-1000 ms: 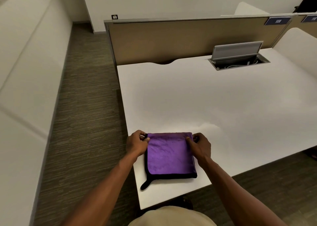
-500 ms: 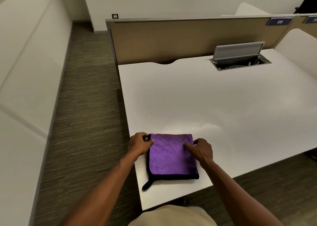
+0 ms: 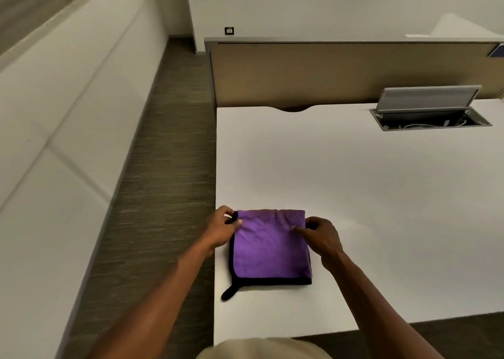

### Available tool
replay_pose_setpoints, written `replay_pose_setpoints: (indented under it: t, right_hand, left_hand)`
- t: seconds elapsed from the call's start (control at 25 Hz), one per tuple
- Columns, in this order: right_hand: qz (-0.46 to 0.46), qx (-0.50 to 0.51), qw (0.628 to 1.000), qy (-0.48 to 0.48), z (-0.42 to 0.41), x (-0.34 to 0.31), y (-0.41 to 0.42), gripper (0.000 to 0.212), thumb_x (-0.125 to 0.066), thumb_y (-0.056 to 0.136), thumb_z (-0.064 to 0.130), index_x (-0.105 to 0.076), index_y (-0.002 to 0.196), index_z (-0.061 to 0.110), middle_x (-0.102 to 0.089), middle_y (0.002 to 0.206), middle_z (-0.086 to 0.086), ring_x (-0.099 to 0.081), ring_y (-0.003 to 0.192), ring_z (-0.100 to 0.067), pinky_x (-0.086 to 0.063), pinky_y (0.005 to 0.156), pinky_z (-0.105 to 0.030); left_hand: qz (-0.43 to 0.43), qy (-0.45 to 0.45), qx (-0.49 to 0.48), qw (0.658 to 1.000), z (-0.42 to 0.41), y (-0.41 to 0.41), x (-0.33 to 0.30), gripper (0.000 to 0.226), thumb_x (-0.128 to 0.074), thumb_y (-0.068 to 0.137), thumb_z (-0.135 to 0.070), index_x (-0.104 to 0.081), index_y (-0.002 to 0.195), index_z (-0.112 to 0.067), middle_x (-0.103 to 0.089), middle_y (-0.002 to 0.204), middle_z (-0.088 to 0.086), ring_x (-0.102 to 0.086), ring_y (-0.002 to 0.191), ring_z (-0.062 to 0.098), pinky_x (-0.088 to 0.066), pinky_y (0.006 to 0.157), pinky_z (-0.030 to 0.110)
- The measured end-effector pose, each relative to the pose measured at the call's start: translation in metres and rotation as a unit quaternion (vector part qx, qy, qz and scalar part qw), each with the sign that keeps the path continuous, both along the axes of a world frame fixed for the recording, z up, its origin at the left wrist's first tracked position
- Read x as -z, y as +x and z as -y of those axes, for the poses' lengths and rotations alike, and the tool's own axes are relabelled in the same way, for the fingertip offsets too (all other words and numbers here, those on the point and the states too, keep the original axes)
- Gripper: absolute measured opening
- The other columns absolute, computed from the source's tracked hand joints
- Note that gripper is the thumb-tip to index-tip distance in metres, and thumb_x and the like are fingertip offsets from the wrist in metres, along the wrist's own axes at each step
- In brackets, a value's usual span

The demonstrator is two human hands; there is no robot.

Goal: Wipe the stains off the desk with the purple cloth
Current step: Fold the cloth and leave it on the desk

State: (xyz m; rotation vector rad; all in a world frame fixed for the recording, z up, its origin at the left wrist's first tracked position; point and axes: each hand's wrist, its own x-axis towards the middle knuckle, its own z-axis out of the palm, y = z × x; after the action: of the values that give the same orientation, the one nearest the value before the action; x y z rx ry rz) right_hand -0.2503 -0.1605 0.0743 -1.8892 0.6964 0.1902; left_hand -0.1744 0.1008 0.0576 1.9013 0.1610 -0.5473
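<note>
Holding the cloth (image 3: 270, 245) flat with both hands, you've got it folded into a square pad near the table's (image 3: 381, 195) front-left corner, just in from the left edge. Black hem runs down the pad's left side and along its near side, with a small loop sticking out past the near-left corner; the far side is a fold.

Left hand (image 3: 222, 229): grip pinched closed on the pad's far-left corner, thumb on top, fingers curled at the hem. Looks like you're anchoring that corner so the layers don't slide.

Right hand (image 3: 323, 236): grip loosely curled, not clamped on anything I can confirm. Forefinger lies on the purple face near the far-right corner; the other fingers sit just off the pad's right side. Reads as pressing or squaring the fold, not lifting.

Folded thick like this, the pad should give you a firm, even wiping face, probably why you're tidying it first.

No stains visible anywhere beyond the pad; the white top looks uniform in this light. An open cable hatch (image 3: 431, 113) sits well beyond the pad to the right. Wiping not yet begun, by my read.
</note>
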Motion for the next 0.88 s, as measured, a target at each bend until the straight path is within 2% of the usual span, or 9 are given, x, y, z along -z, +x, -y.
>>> replay_pose_setpoints:
  t: [0.12,0.2,0.32,0.4,0.48,0.6,0.72,0.88]
  right_hand:
    - [0.01,-0.03,0.999,0.032,0.003,-0.005,0.016,0.006,-0.08,0.085,0.022,-0.077,0.083,0.017,-0.073,0.075,0.005,-0.063,0.068,-0.012,-0.041,0.05,-0.018]
    - [0.013,-0.035,0.997,0.071,0.007,-0.008,0.027,0.007,-0.079,0.086,0.016,-0.077,0.08,0.012,-0.067,0.068,0.004,-0.056,0.065,-0.014,-0.037,0.05,-0.021]
    - [0.035,-0.062,0.994,0.081,0.009,-0.013,0.049,0.007,-0.079,0.087,0.016,-0.079,0.081,0.015,-0.066,0.06,0.012,-0.055,0.061,-0.009,-0.037,0.047,-0.017]
    - [0.073,-0.088,0.989,0.088,0.006,-0.019,0.065,0.004,-0.078,0.089,0.02,-0.079,0.085,0.02,-0.074,0.07,0.011,-0.062,0.066,-0.007,-0.043,0.053,-0.014]
    - [0.132,-0.12,0.981,0.081,0.002,-0.028,0.081,0.003,-0.077,0.092,0.025,-0.078,0.09,0.023,-0.078,0.088,0.008,-0.07,0.081,-0.007,-0.05,0.066,-0.015]
    - [0.211,-0.134,0.965,0.083,-0.005,-0.043,0.114,0.005,-0.072,0.097,0.024,-0.076,0.097,0.028,-0.078,0.101,0.009,-0.072,0.097,-0.005,-0.056,0.078,-0.017]
    - [0.246,-0.111,0.959,0.086,-0.012,-0.056,0.155,0.007,-0.069,0.1,0.027,-0.074,0.102,0.032,-0.078,0.104,0.008,-0.073,0.097,-0.006,-0.059,0.079,-0.022]
    - [0.271,-0.06,0.958,0.075,-0.021,-0.063,0.222,0.013,-0.067,0.098,0.041,-0.072,0.104,0.031,-0.077,0.098,0.01,-0.073,0.09,-0.008,-0.057,0.069,-0.018]
  left_hand:
    - [-0.006,-0.032,-0.018,0.999,-0.002,-0.003,-0.013,0.019,-0.065,0.096,-0.01,-0.057,0.113,-0.015,-0.064,0.117,0.016,-0.064,0.108,0.029,-0.057,0.095,0.05]
    - [0.009,-0.041,-0.017,0.999,-0.004,-0.004,-0.022,0.027,-0.065,0.096,-0.008,-0.059,0.121,-0.018,-0.064,0.119,0.013,-0.063,0.112,0.029,-0.056,0.096,0.05]
    - [0.033,-0.05,-0.04,0.997,-0.011,0.001,-0.035,0.025,-0.068,0.094,-0.013,-0.065,0.115,-0.025,-0.068,0.116,0.001,-0.064,0.112,0.02,-0.058,0.094,0.043]
    - [0.048,-0.064,-0.067,0.995,-0.018,0.012,-0.042,0.021,-0.069,0.093,-0.018,-0.069,0.113,-0.023,-0.073,0.11,-0.002,-0.069,0.107,0.019,-0.059,0.093,0.042]
    - [0.072,-0.094,-0.089,0.989,-0.02,0.028,-0.051,0.017,-0.069,0.093,-0.02,-0.071,0.11,-0.022,-0.077,0.105,-0.001,-0.072,0.102,0.02,-0.061,0.09,0.042]
    - [0.108,-0.138,-0.112,0.978,-0.021,0.07,-0.069,0.02,-0.067,0.095,-0.024,-0.069,0.115,-0.022,-0.076,0.107,0.004,-0.074,0.099,0.021,-0.061,0.087,0.045]
    - [0.143,-0.141,-0.109,0.973,-0.02,0.118,-0.082,0.019,-0.065,0.095,-0.03,-0.068,0.114,-0.028,-0.076,0.106,0.002,-0.075,0.095,0.019,-0.063,0.082,0.047]
    - [0.188,-0.126,-0.12,0.967,-0.017,0.193,-0.088,0.013,-0.068,0.095,-0.028,-0.071,0.107,-0.031,-0.077,0.102,-0.005,-0.073,0.096,0.016,-0.061,0.087,0.043]
